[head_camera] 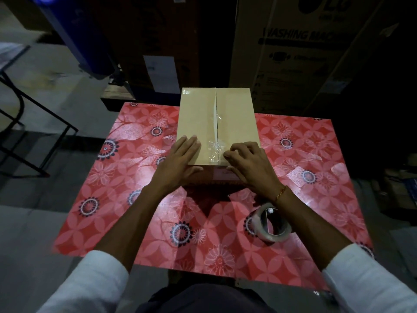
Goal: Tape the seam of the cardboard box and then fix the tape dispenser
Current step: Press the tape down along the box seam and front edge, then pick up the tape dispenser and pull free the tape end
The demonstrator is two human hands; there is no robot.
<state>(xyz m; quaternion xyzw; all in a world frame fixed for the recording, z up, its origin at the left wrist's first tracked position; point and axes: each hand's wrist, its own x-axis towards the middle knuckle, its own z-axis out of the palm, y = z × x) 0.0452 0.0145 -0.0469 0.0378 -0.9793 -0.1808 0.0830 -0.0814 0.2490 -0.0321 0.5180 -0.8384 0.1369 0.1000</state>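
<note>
I look down from the head camera at a counter (94, 199) covered in a glossy red cloth with white and dark flower prints. A tan cardboard box (198, 118) stands on the far half of it, in the middle, its two top flaps closed and meeting in a seam (216, 114) that runs straight away from me. The seam gapes a little dark about halfway along. Clear tape (215, 147) lies crumpled and shiny over the near end of the seam, and a thin glossy strip follows the seam farther up.

My left hand (180, 159) lies flat on the left flap near the box's front edge, fingers straight and close together, palm down, the thumb hanging over the front face. It grips nothing. My right hand (246, 161) sits on the right flap at the same edge, fingers curled with the tips pressing at the edge of the crumpled tape; I cannot tell whether they pinch it or only press on it. A thin gold bracelet (281, 193) circles that wrist. Both forearms come out of white sleeves (90, 281).

A roll of clear tape (272, 224) lies on the counter near me to the right, partly hidden under my right forearm and well apart from the box. Beyond the counter stand large dark cartons (293, 53), one printed with washing-machine lettering.
</note>
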